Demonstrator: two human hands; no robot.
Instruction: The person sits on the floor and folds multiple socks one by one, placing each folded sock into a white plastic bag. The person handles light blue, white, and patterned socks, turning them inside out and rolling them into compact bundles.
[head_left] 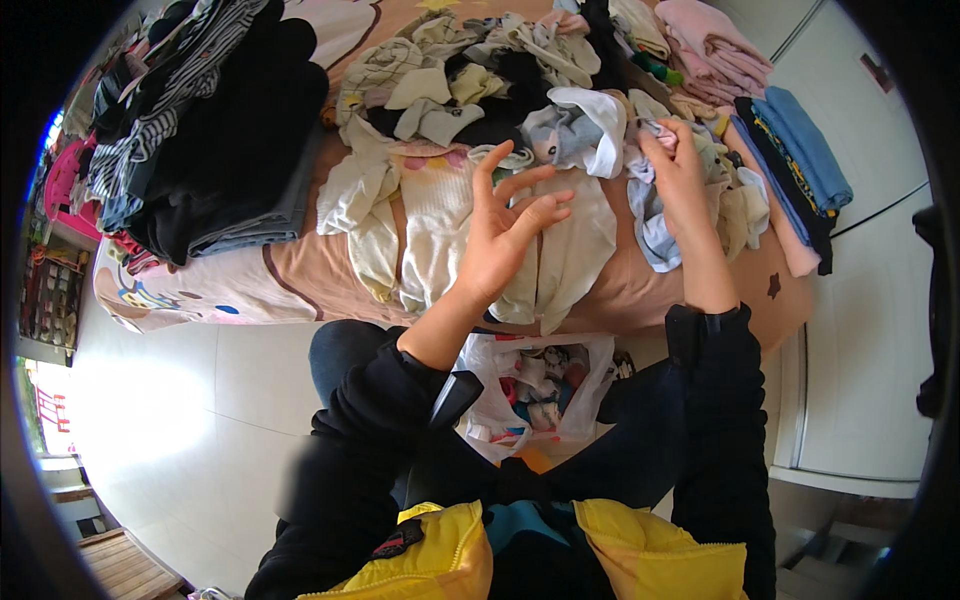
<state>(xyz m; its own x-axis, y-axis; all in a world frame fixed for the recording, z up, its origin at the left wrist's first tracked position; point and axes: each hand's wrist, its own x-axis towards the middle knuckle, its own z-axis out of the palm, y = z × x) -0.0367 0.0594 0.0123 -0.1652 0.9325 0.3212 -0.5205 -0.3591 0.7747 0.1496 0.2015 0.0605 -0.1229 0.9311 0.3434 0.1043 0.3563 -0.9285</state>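
My left hand [498, 232] hovers over the near side of the clothes heap, its fingers spread and nothing in them. Below it lies a white knitted garment [427, 200]. To the right, the fingers of my right hand [684, 185] are closed on a small pale pink and grey cloth [658, 137]; its exact kind is unclear. Between the hands, a white sock-like piece [603, 135] curves over a grey cloth with a dark spot [555, 138]. Light garments [740, 195] lie beside my right hand.
Dark folded clothes [245, 130] are stacked at the left of the bed [300, 275]. Folded pink cloth [715, 45] and blue jeans [805, 145] sit at the right. Between my knees stands a white plastic bag [480, 375] of small cloth items. White cabinet doors [880, 290] rise at right.
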